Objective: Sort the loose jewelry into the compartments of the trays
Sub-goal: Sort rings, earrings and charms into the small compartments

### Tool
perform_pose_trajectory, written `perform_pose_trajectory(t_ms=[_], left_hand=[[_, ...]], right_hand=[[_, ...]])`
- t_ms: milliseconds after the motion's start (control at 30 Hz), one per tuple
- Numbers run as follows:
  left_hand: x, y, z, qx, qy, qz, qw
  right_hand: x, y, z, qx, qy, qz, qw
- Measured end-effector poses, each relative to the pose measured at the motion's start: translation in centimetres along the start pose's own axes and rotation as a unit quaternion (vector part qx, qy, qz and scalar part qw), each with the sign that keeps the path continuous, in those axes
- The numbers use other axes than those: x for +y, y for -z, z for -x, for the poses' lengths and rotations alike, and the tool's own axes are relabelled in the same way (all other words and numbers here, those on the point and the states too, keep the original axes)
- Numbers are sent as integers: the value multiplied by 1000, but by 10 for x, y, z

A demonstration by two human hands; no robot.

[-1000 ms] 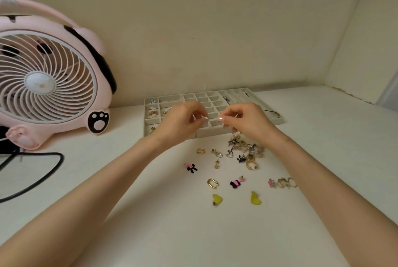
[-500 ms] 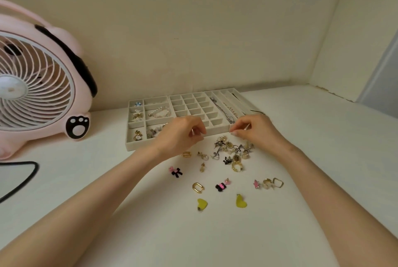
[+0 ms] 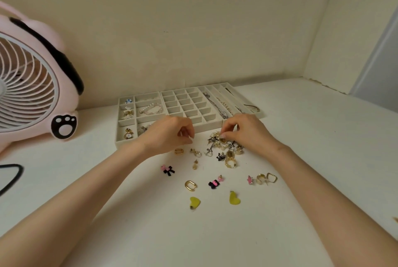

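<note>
Loose jewelry point(image 3: 226, 150) lay piled and scattered on white table point(image 3: 150, 223), just in front of 3 trays point(image 3: 206, 127). Right hand point(image 3: 247, 133) pinched a piece at the pile's far edge. Left hand point(image 3: 165, 135) beside it, fingers curled; contents could not be told.

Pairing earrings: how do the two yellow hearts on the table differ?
The left yellow heart lies tipped sideways, its dark fitting at the lower left; the right yellow heart lies upright, its fitting on top. The left looks broader, the right taller. Both are yellow-green, loose on the table.
</note>
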State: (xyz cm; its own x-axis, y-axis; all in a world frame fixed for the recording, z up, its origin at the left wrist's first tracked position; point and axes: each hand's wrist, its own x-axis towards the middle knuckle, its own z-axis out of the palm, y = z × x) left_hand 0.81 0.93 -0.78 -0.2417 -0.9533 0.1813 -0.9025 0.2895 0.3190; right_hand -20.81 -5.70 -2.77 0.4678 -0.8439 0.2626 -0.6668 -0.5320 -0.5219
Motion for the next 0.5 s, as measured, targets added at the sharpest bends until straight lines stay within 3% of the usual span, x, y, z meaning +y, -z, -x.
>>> perform_pose_trajectory(t_ms=[500], left_hand=[[50, -24, -13, -5, -94, 28, 995]], right_hand=[[1, 11, 0, 18, -40, -105, 994]])
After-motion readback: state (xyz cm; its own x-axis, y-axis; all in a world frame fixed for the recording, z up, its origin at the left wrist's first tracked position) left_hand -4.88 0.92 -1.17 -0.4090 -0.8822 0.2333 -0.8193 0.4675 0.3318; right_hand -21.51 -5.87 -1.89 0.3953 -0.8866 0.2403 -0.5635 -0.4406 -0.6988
